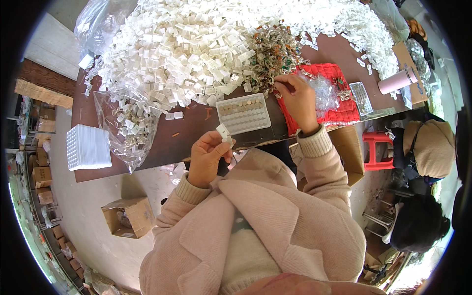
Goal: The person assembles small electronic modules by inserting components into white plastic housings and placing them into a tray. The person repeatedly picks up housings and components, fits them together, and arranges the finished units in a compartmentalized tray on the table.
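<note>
Looking down from the head camera: left hand (209,156) closed around a small white plastic clip (224,132), pinched between thumb and fingertips just below the near edge of the grey sorting tray (244,113), likely held close there for a short move to the tray. Clip tilted, long axis running from upper left to lower right, upper end toward the tray. Right hand (296,101) just right of the tray, fingers curled and pinching at the edge of the heap of clear and coloured small parts (273,51); whether anything sits between the fingertips cannot be told. Red cloth (339,114) under that hand, right of the tray, perhaps to stop small parts from rolling. Huge pile of white clips (182,46) above and left of the tray, within easy reach. Clear plastic bag (129,129) of more pieces left of the tray, stack of white trays (87,146) further left still. Pink cup (397,81) far right of the tray.
</note>
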`<state>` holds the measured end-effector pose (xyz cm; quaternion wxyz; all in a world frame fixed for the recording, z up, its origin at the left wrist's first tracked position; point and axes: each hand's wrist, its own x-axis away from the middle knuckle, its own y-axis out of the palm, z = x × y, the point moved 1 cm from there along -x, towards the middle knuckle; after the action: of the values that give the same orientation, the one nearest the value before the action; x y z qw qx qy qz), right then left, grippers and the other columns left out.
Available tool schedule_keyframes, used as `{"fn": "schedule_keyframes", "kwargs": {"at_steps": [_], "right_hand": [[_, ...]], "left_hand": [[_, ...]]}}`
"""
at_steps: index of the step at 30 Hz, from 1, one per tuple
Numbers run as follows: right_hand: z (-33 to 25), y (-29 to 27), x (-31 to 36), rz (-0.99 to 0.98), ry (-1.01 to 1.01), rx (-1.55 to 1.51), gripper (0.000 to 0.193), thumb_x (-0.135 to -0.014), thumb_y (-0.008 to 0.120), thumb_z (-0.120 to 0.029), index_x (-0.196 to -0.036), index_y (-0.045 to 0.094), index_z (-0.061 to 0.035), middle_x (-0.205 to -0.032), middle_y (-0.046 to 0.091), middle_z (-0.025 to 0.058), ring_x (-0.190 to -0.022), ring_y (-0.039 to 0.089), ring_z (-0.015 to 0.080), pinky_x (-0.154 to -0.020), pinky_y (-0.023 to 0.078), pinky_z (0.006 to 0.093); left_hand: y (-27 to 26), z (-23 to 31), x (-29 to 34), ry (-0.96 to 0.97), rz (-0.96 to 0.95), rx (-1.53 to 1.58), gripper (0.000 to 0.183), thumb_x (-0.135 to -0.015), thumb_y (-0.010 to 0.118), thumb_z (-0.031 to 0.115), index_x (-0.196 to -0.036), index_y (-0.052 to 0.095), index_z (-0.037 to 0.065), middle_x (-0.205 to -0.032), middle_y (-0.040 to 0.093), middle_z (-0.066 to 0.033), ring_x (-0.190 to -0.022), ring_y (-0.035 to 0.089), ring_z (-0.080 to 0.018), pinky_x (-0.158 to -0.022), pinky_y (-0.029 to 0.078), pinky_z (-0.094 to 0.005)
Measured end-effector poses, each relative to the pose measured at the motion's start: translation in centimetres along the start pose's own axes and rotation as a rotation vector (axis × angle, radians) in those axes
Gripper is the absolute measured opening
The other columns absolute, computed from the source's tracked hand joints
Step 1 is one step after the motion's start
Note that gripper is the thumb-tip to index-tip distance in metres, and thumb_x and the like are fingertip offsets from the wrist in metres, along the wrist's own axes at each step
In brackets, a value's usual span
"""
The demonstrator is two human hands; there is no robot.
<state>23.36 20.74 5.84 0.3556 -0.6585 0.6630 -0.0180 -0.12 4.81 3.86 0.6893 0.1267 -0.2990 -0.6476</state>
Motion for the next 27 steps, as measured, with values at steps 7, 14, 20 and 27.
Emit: {"fn": "schedule_keyframes", "kwargs": {"at_steps": [7,14,20,27], "right_hand": [[3.0,-2.0,-3.6,0.295,0.131,0.131,0.022,-0.079,0.078,-0.008,-0.097,0.068,-0.0021,-0.088,0.066,0.0104,-0.072,0.065,0.0191,-0.067,0.054,0.0326],[5.7,-0.3,-4.7,0.115,0.098,0.120,0.035,-0.082,0.077,-0.008,-0.116,0.069,-0.0050,-0.093,0.070,0.0077,-0.080,0.065,0.0129,-0.070,0.053,0.0270],[3.8,-2.1,-5.9,0.175,0.196,-0.495,0.020,-0.094,0.067,-0.002,-0.113,0.069,-0.0020,-0.096,0.071,0.0025,-0.085,0.064,0.0095,-0.076,0.051,0.0246],[3.0,-2.4,-4.6,0.217,0.214,-0.571,0.027,-0.095,0.065,-0.002,-0.121,0.063,0.0005,-0.102,0.072,0.0085,-0.091,0.069,0.0154,-0.078,0.054,0.0261]], "left_hand": [[-2.2,0.1,0.5,0.026,0.071,0.043,0.015,-0.093,0.063,-0.002,-0.108,0.061,-0.002,-0.102,0.071,-0.0136,-0.071,0.061,-0.0131,-0.059,0.049,-0.0251],[-2.3,-0.6,0.3,0.003,0.030,0.056,0.015,-0.095,0.063,0.001,-0.109,0.062,-0.002,-0.102,0.071,-0.0140,-0.071,0.062,-0.0138,-0.059,0.049,-0.0259],[-2.3,-0.4,0.4,0.027,0.047,0.061,0.015,-0.094,0.063,0.000,-0.109,0.061,-0.002,-0.102,0.070,-0.0137,-0.070,0.062,-0.0141,-0.060,0.050,-0.0263],[-1.7,-0.7,0.0,0.005,0.008,0.065,0.014,-0.095,0.062,0.000,-0.108,0.061,-0.002,-0.102,0.070,-0.0141,-0.071,0.062,-0.0146,-0.060,0.050,-0.0263]]}}
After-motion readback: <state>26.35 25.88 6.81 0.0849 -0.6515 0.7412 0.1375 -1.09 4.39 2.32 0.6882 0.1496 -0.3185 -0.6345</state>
